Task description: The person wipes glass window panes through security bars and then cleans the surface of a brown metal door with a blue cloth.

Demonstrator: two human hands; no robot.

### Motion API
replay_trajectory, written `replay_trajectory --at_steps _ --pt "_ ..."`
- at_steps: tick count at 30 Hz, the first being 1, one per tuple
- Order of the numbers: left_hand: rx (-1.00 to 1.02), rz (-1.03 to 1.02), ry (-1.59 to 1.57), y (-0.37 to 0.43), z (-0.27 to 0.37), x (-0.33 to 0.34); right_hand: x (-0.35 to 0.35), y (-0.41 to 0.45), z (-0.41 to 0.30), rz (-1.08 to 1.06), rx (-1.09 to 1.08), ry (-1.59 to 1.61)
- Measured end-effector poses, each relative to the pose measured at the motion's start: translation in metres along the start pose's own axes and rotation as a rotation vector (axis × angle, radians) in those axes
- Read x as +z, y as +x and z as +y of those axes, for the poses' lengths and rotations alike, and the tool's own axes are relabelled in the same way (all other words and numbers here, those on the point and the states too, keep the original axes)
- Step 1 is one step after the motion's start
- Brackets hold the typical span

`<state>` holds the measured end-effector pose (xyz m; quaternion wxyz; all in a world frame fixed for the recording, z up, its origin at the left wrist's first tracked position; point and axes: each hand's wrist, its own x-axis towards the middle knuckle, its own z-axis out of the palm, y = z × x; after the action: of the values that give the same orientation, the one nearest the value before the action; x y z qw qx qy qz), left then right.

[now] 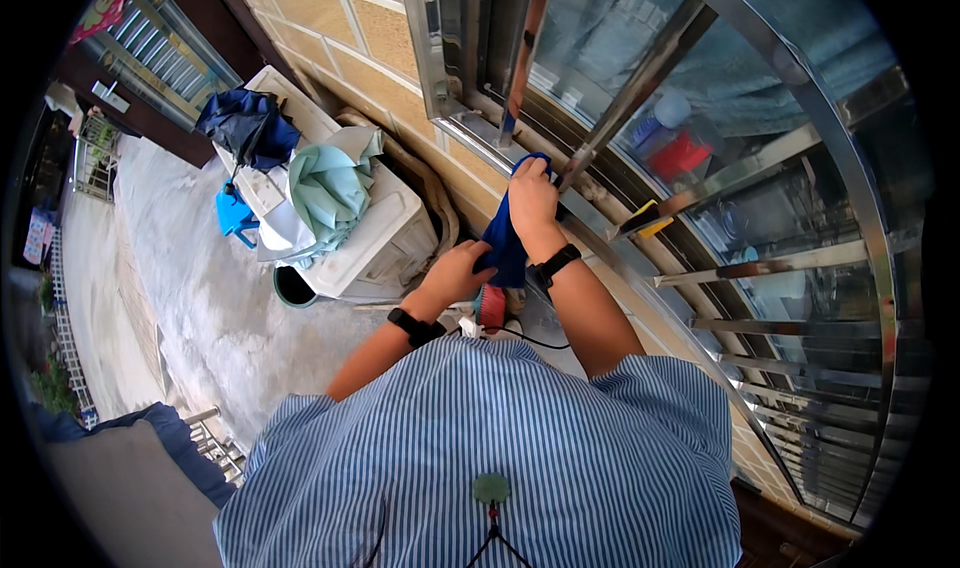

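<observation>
A dark blue cloth [508, 249] hangs between my two hands beside the lower frame of a window with stainless steel bars. My right hand [534, 197] grips the upper end of the cloth, close to the metal sill [480, 142]. Lower and to the left, my left hand [454, 272] is at the cloth's edge, its thumb and fingers by the fabric; whether it pinches the cloth is not plain. Between the window bars [626, 92], a yellow and black object [651, 219] rests on the sill to the right of my right hand.
Crumpled pale green sheets [330, 185] and a dark blue bag or folded fabric [251, 129] lie on a whitish outdoor unit [382, 245] by the tiled wall. Next to it are a blue plastic object [236, 214] and a dark green bucket [294, 287]. A red bristled brush [491, 309] is below my hands.
</observation>
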<state>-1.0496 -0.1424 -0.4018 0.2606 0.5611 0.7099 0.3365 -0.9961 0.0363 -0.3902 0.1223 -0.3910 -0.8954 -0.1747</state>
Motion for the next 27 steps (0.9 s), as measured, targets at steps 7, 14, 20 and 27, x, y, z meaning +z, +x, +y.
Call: replay_trajectory --at_steps 7,14,20,27 --pt "-0.111 0.122 0.012 -0.016 -0.018 -0.015 0.010 0.024 -0.007 0.052 -0.158 0.209" --pt "-0.158 0.050 -0.016 -0.019 -0.033 -0.023 0.010 0.006 0.000 -0.224 0.001 0.057" --pt "-0.159 0.106 -0.005 -0.022 -0.037 -0.023 0.013 0.025 -0.013 -0.054 -0.105 0.221" --pt "-0.229 0.248 -0.096 -0.020 -0.036 -0.047 -0.040 0.048 -0.034 0.171 -0.285 0.328"
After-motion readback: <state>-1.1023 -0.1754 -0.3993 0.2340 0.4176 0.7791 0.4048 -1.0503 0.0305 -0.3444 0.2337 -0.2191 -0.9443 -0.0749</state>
